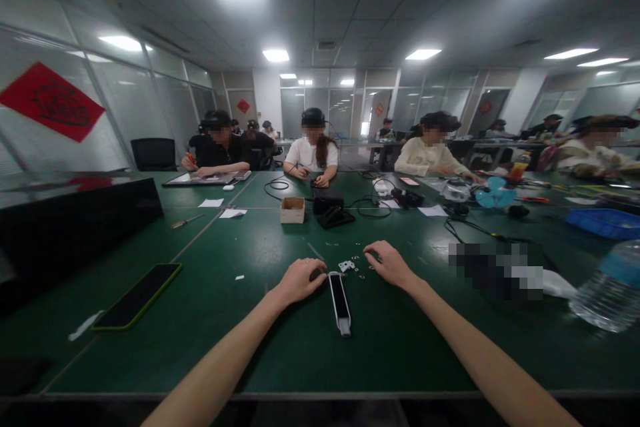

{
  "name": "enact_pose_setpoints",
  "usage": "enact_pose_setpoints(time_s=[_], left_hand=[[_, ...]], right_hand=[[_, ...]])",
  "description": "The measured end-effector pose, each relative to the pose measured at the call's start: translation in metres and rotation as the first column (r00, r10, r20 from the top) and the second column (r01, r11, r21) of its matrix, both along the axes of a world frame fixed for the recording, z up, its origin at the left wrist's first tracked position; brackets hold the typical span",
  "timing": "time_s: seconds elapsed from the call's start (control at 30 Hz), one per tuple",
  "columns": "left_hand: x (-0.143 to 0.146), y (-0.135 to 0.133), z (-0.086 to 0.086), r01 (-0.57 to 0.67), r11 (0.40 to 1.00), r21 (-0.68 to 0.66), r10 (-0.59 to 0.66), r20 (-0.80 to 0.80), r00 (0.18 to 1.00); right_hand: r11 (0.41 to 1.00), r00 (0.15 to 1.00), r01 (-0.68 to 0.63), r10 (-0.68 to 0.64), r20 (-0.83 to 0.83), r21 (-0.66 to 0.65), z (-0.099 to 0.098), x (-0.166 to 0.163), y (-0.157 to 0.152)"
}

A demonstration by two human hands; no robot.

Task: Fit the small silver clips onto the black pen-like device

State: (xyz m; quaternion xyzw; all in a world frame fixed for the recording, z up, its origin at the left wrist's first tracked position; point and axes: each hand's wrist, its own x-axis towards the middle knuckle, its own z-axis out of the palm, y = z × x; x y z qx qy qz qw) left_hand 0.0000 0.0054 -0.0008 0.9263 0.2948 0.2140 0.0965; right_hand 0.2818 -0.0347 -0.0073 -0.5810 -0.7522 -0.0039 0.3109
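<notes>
A long narrow black and white device lies on the green table in front of me. My left hand rests beside its far end, fingers curled down on a small dark thing I cannot make out. My right hand lies to the right, fingers bent, with a thin dark tool under its fingertips. Between the hands sit a small white bracket and several tiny screws.
A phone in a green case lies at the left, a water bottle at the right. A small cardboard box, a black device with cables and a blue tray stand farther off. Other people sit across the table.
</notes>
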Motion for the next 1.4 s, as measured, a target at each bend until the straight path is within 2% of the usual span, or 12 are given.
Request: enact_pose_setpoints(time_s=[0.2,0.37,0.47,0.67,0.87,1.17,1.3,1.4], left_hand=[[0.0,-0.004,0.005,-0.062,0.997,0.04,0.061,0.032,0.998],[-0.001,-0.006,0.008,-0.074,0.995,0.071,0.072,0.031,0.997],[-0.003,-0.006,0.009,-0.092,0.992,0.082,0.088,0.046,0.995],[-0.003,-0.003,0.006,-0.088,0.991,0.098,0.082,0.064,0.995],[-0.004,-0.005,0.006,-0.099,0.991,0.086,0.093,0.068,0.993],[-0.004,-0.004,0.003,-0.064,0.993,0.096,0.061,0.031,0.998],[-0.003,-0.003,0.002,-0.084,0.994,0.066,0.082,0.04,0.996],[-0.002,-0.003,0.001,-0.096,0.995,0.033,0.095,0.05,0.994]], right_hand=[[0.981,0.98,0.163,-0.149,0.132,-0.108,-0.006,0.019,0.02],[0.955,0.938,0.206,-0.13,0.321,-0.215,0.004,0.009,0.048],[0.929,0.921,0.225,-0.105,0.375,-0.293,0.009,0.004,0.062],[0.895,0.921,0.244,-0.095,0.377,-0.372,0.01,0.006,0.067],[0.826,0.937,0.269,-0.106,0.333,-0.495,0.012,0.013,0.06],[0.758,0.954,0.289,-0.177,0.242,-0.585,0.02,0.012,0.062],[0.705,0.951,0.305,-0.194,0.239,-0.64,0.021,0.012,0.064],[0.687,0.95,0.311,-0.197,0.243,-0.657,0.023,0.011,0.065]])
